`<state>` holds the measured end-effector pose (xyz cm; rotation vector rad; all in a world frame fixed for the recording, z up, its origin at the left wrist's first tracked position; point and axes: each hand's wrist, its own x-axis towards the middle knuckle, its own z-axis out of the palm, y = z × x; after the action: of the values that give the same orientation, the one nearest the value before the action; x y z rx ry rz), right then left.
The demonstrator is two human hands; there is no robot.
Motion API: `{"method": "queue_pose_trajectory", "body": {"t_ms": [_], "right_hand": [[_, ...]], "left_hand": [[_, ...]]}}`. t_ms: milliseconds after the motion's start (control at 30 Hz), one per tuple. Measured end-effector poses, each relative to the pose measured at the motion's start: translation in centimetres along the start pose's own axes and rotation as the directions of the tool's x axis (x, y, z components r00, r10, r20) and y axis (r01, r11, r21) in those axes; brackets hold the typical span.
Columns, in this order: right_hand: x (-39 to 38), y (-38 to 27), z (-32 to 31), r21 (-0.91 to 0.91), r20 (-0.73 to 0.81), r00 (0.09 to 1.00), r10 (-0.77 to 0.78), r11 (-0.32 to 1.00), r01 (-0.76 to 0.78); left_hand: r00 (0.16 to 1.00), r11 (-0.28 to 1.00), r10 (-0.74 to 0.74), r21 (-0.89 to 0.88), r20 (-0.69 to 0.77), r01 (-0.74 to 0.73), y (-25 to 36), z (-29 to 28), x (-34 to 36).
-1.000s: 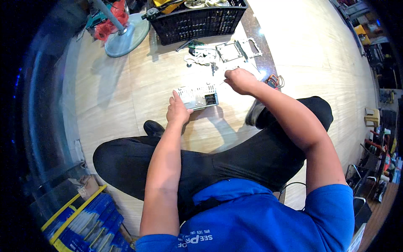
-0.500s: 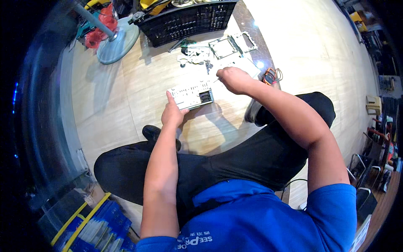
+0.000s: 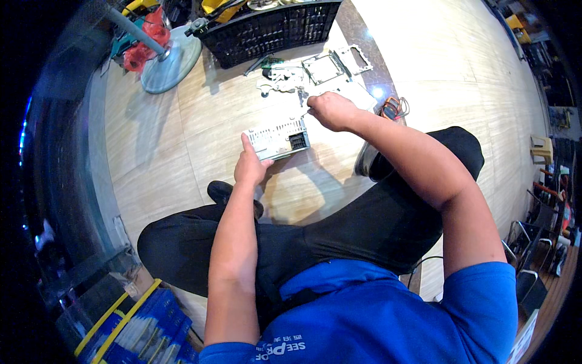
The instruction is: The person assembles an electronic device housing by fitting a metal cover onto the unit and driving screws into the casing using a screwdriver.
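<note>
On the floor in front of me lies a silver metal electronics unit [image 3: 273,144], a flat box with rows of vent slots and a black connector socket [image 3: 297,141] at its right end. My left hand [image 3: 250,165] grips its left end, a finger along the side and the thumb at the near edge. My right hand [image 3: 330,110] is closed just beyond the unit's far right corner. What its fingers hold is too small to make out. Behind it lie loose metal plates [image 3: 285,79] and a rectangular metal frame [image 3: 323,68].
A black plastic crate [image 3: 273,33] stands at the back, beside a round stand base [image 3: 173,64] with a pole and red plastic bag [image 3: 154,30]. An orange-and-black meter [image 3: 391,109] with leads lies right of my right hand. Blue packages [image 3: 145,321] sit at lower left.
My right hand has shifted slightly left, toward the unit's far right corner. My left hand keeps its grip, and the unit has barely moved.
</note>
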<state>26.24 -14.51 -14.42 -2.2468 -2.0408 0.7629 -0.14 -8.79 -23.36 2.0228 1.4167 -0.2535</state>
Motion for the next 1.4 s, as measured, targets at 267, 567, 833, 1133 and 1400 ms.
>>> {"method": "queue_pose_trajectory", "body": {"t_ms": [267,567,833,1133,1400], "right_hand": [[0.2,-0.4,-0.4,-0.026,0.021,1.000,-0.016,1.000,0.017],[0.3,-0.6,-0.3,-0.056,0.043,0.999,0.005,0.998,-0.002],[-0.1,-1.0,-0.9,-0.070,0.026,1.000,0.009,0.998,-0.007],[-0.2,-1.4,-1.0,-0.074,0.055,0.997,0.056,0.996,-0.052],[0.4,-0.6,0.1,-0.084,0.039,0.999,0.009,0.996,-0.006]], "left_hand": [[0.998,0.998,0.062,-0.030,0.006,-0.062,-0.9,-0.2,0.1],[0.999,0.999,0.041,-0.028,0.014,-0.040,-0.7,-0.3,0.1],[0.999,0.999,0.050,-0.017,-0.002,-0.051,-0.5,-0.5,0.0],[0.997,0.996,0.078,-0.037,-0.017,-0.079,-0.6,-0.5,0.4],[0.995,0.995,0.097,-0.022,-0.012,-0.097,-0.9,0.2,0.6]]}}
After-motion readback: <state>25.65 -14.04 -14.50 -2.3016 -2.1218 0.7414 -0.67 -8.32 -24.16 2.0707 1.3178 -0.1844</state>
